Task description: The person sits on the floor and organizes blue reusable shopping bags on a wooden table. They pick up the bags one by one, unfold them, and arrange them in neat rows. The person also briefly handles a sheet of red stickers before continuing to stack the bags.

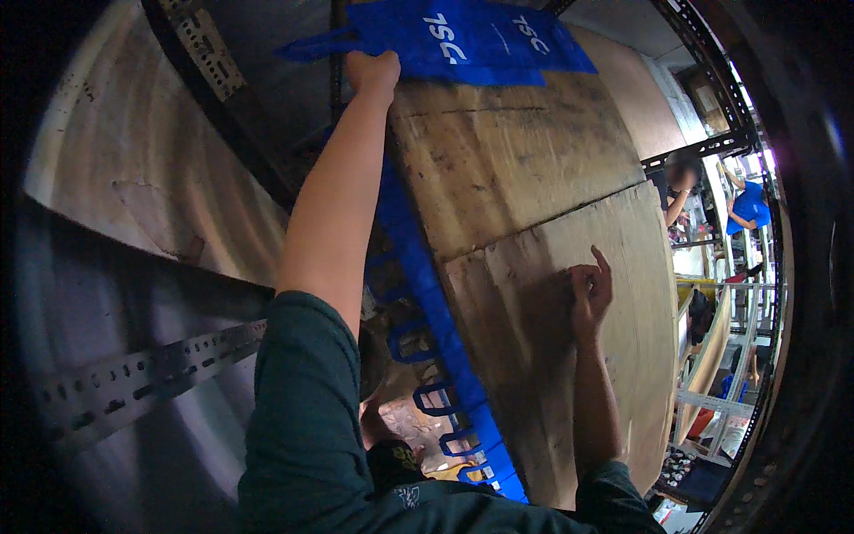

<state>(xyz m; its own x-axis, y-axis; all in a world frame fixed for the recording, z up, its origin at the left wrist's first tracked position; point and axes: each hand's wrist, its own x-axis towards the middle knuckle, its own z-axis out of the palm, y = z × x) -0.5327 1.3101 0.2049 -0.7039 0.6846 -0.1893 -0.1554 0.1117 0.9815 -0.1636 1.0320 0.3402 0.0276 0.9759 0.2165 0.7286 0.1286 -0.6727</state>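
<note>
A flat blue tote bag (480,44) with white printing lies at the far end of the wooden worktop (498,169), its handle reaching out to the left. My left hand (372,71) is stretched far forward, its fingers closed at the bag's near left edge beside the handle. Over the nearer board, my right hand (592,289) is raised with fingers loosely bent and apart, holding nothing; its shadow falls on the wood. A long strip of blue bags (445,329) with loop handles hangs along the worktop's left edge.
Perforated dark metal frames (151,383) stand close on my left, with a worn panel (151,196) behind. At the right, another person (680,182) is near a shelf rack (716,405) of mixed goods. Farther right someone handles a blue item (749,209).
</note>
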